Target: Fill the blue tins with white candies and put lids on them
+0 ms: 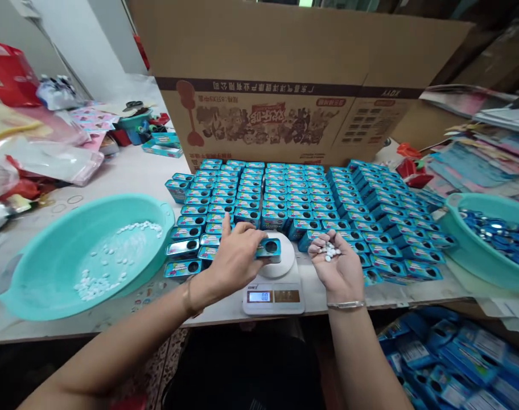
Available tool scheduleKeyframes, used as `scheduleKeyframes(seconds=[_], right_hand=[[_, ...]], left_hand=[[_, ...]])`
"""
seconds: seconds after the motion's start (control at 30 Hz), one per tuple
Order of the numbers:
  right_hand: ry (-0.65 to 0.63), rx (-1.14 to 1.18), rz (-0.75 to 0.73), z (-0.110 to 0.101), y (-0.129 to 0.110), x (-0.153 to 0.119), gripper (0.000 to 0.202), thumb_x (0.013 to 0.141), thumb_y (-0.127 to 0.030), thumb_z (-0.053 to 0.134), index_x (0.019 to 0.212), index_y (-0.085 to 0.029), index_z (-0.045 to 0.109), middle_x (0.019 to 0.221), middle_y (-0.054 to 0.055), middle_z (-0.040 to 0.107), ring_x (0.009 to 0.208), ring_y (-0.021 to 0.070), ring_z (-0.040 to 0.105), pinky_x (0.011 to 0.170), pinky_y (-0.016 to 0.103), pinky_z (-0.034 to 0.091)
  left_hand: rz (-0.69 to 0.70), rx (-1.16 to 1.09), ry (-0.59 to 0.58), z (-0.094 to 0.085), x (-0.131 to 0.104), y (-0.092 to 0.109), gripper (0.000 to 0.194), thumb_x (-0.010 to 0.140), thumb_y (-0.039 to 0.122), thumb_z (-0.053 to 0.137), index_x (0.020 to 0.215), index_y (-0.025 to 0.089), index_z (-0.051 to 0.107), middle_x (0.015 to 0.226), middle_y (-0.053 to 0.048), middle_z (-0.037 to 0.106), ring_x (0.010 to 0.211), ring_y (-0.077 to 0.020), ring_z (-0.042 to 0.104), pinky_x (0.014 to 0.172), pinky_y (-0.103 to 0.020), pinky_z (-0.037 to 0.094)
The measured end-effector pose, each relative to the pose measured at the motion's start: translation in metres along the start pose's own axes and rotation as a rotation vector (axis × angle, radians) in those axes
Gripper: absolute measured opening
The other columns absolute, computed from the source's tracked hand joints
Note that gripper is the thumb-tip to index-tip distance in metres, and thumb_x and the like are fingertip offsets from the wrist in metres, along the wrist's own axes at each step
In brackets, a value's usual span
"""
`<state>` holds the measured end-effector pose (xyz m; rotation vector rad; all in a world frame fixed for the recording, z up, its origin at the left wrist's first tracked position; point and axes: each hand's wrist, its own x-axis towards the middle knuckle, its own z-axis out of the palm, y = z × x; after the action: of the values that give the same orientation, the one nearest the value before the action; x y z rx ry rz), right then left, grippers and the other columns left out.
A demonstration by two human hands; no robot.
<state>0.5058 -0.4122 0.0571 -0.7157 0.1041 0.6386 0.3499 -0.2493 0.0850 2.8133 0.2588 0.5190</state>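
Note:
Between its thumb and fingers, my left hand (238, 254) grips a small blue tin (268, 249) with a dark round hole on top, held over a white scale (293, 278). The scale's display reads 0.0. Palm up, my right hand (337, 267) cups several white tablets (328, 250), its fingers curled round them, right of the scale. Behind both hands stand rows of blue tins (287, 191). At the left, a turquoise basin (41, 256) holds scattered white tablets (93, 286).
A large printed cardboard box (259, 62) stands behind the tins. On the right, another turquoise basin (468, 245) holds blue and silver pieces. More blue tins (443, 364) lie in a heap below the table edge. Plastic bags (46, 159) and a red container (12, 74) are at the left.

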Motion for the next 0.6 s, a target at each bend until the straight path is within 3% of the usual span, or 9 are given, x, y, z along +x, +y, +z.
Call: scheduleKeyframes(seconds=[0.13,0.2,0.27,0.33,0.4,0.47,0.53,0.6], right_hand=[[-0.03,-0.011,0.007,0.009,0.002,0.008,0.018,0.086,-0.026,0.064,0.075,-0.02,0.051,0.067,-0.005,0.045,0.052,0.007,0.045,0.047,0.019,0.043],[-0.061,-0.018,0.026,0.013,0.002,0.011,0.019,0.087,-0.026,0.063,0.074,-0.02,0.051,0.064,-0.006,0.044,0.048,0.0057,0.041,0.044,0.017,0.04],[-0.098,-0.025,0.04,0.016,0.002,0.013,0.02,0.088,-0.025,0.062,0.074,-0.02,0.05,0.06,-0.007,0.04,0.044,0.0048,0.036,0.042,0.016,0.037],[-0.115,-0.02,0.048,0.018,0.001,0.016,0.02,0.09,-0.024,0.061,0.074,-0.021,0.05,0.057,-0.009,0.036,0.041,0.0042,0.032,0.038,0.014,0.032],[-0.107,-0.015,0.053,0.021,-0.001,0.019,0.019,0.091,-0.025,0.059,0.075,-0.02,0.051,0.054,-0.01,0.033,0.038,0.0039,0.029,0.035,0.014,0.029],[-0.103,-0.031,0.053,0.024,-0.002,0.021,0.018,0.092,-0.026,0.058,0.076,-0.02,0.052,0.054,-0.01,0.034,0.036,0.0037,0.027,0.033,0.014,0.028],[-0.11,-0.066,0.047,0.029,-0.002,0.022,0.018,0.092,-0.027,0.059,0.076,-0.021,0.052,0.053,-0.01,0.034,0.035,0.0037,0.027,0.032,0.015,0.027],[-0.114,-0.096,0.042,0.035,-0.001,0.021,0.019,0.092,-0.027,0.06,0.076,-0.021,0.052,0.053,-0.01,0.034,0.035,0.0037,0.027,0.032,0.014,0.027]], left_hand=[[-0.005,-0.027,-0.125,0.04,0.032,-0.003,0.03,0.077,0.027,0.071,0.106,0.022,0.064,0.098,-0.007,0.07,0.105,-0.0291,0.06,0.113,-0.064,0.025],[-0.026,-0.085,-0.108,0.045,0.031,-0.003,0.05,0.076,0.032,0.075,0.121,0.02,0.057,0.113,-0.011,0.066,0.114,-0.0309,0.057,0.113,-0.061,0.028],[-0.05,-0.155,0.03,0.033,0.022,-0.002,0.082,0.072,0.043,0.079,0.139,0.018,0.041,0.137,-0.017,0.052,0.131,-0.0354,0.045,0.114,-0.061,0.026],[-0.103,-0.215,0.245,0.01,0.006,0.001,0.101,0.07,0.051,0.078,0.15,0.021,0.023,0.152,-0.018,0.033,0.143,-0.0382,0.028,0.116,-0.06,0.025],[-0.171,-0.281,0.445,-0.013,-0.012,0.001,0.1,0.076,0.05,0.075,0.152,0.028,0.013,0.156,-0.013,0.028,0.147,-0.0366,0.021,0.117,-0.057,0.027],[-0.22,-0.358,0.582,-0.027,-0.029,0.0,0.093,0.082,0.044,0.071,0.152,0.035,0.011,0.154,-0.008,0.032,0.146,-0.0344,0.025,0.116,-0.055,0.032],[-0.251,-0.415,0.624,-0.027,-0.041,-0.003,0.082,0.085,0.039,0.067,0.151,0.037,0.017,0.149,-0.007,0.04,0.141,-0.0322,0.035,0.114,-0.052,0.037],[-0.261,-0.435,0.562,-0.019,-0.047,-0.006,0.067,0.088,0.034,0.065,0.146,0.034,0.032,0.14,-0.007,0.049,0.132,-0.0288,0.047,0.11,-0.049,0.043]])
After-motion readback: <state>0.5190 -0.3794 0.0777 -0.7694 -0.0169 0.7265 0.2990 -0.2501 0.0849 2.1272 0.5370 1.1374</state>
